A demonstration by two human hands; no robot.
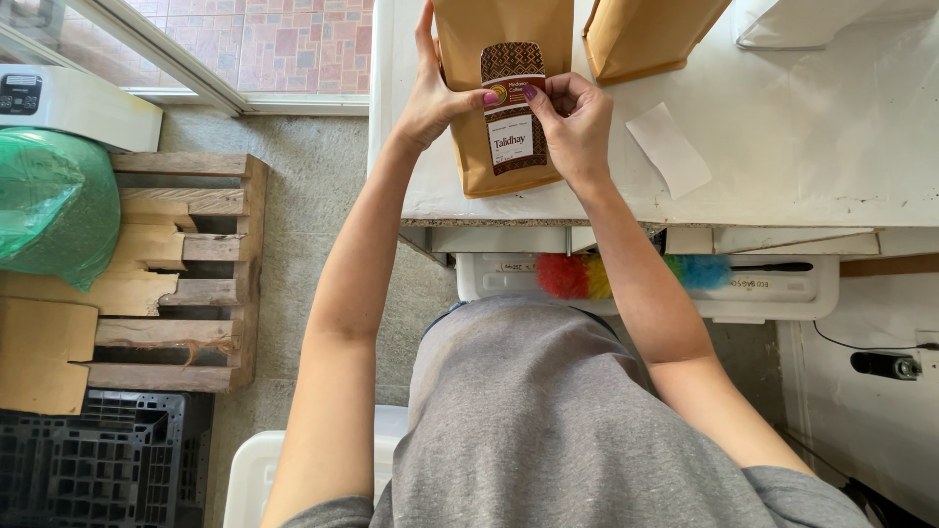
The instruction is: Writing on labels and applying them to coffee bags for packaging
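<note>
A brown kraft paper pouch (468, 29) lies flat on the white table (782, 147). On its front is a dark red and white label (511, 132). My left hand (430, 93) holds the pouch's left edge, thumb pressing on the label's upper left. My right hand (577, 122) rests on the label's right side, fingertips at its top edge. A second brown pouch (641, 34) lies just to the right, apart from my hands.
A white paper strip (668, 149) lies on the table right of my right hand. A multicoloured feather duster (704, 271) sits on a shelf under the table. A wooden pallet (186, 264), a green bag (49, 200) and a black crate (98, 460) stand on the floor at left.
</note>
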